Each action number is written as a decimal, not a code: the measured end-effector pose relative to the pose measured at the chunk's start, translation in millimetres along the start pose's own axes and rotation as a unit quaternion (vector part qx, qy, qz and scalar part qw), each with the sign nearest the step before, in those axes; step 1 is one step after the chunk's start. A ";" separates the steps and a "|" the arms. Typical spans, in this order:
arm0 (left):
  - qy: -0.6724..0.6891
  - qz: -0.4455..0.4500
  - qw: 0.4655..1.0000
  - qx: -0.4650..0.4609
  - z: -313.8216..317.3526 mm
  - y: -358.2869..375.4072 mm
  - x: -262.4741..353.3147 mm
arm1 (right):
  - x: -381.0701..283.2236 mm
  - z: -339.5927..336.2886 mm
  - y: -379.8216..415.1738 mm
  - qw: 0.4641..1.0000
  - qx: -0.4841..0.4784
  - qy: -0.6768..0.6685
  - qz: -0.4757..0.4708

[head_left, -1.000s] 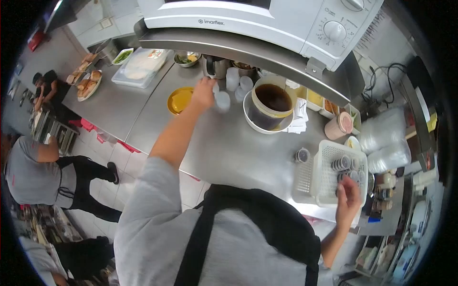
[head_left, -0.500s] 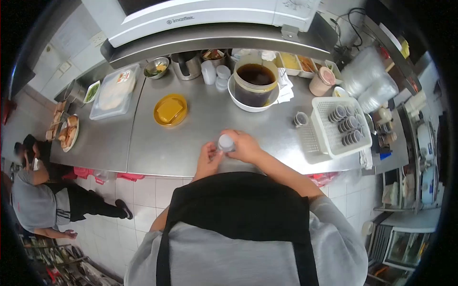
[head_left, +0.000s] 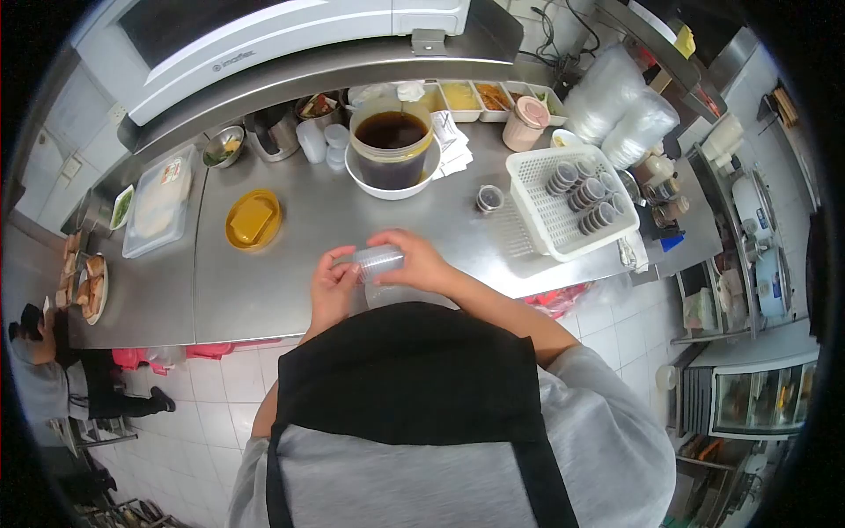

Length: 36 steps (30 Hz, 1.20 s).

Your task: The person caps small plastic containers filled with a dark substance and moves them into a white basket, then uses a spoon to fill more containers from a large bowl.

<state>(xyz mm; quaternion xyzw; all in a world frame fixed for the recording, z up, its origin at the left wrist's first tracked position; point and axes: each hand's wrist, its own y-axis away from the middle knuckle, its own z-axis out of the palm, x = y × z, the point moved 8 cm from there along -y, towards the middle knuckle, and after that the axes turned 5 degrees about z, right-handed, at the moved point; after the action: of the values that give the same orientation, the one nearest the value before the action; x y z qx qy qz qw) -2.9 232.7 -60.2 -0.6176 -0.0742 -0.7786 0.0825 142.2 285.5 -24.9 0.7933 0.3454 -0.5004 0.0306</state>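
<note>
A short stack of clear plastic cups [head_left: 378, 261] lies tilted between my hands, above the near edge of the steel counter. My right hand [head_left: 414, 260] is closed around the stack's right side. At its left end are the fingers of my left hand [head_left: 333, 283], curled and touching it. Below the hands, partly hidden by the apron, is a clear plastic container or bag [head_left: 396, 295]. Beyond them stands a tub of dark liquid [head_left: 393, 141] in a white bowl [head_left: 394, 191]. One small filled cup [head_left: 489, 199] stands by the white basket [head_left: 563, 253], which holds several lidded cups [head_left: 591, 194].
Left are a yellow dish [head_left: 253, 219], a lidded box [head_left: 159, 204] and a bread plate [head_left: 91, 290]. Clear cups [head_left: 335, 145] and a pink-filled jar [head_left: 526, 124] stand at the back, below a shelf [head_left: 352, 81]. Another person [head_left: 62, 374] is at far left.
The view has shifted right, so the counter items appear further left. The cup stack, upright before, now lies on its side between my hands. The other person has moved further away.
</note>
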 end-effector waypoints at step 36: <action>-0.317 0.157 0.935 -0.032 89.0 -44.3 -1.7 | 33.8 -80.8 20.3 0.981 0.085 0.135 0.108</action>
<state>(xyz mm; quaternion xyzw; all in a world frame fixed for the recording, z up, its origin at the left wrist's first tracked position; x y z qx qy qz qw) 72.2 295.4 -42.3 -0.8382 0.0264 -0.5217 0.1567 225.2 319.5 -18.3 0.8858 0.2150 -0.4100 -0.0304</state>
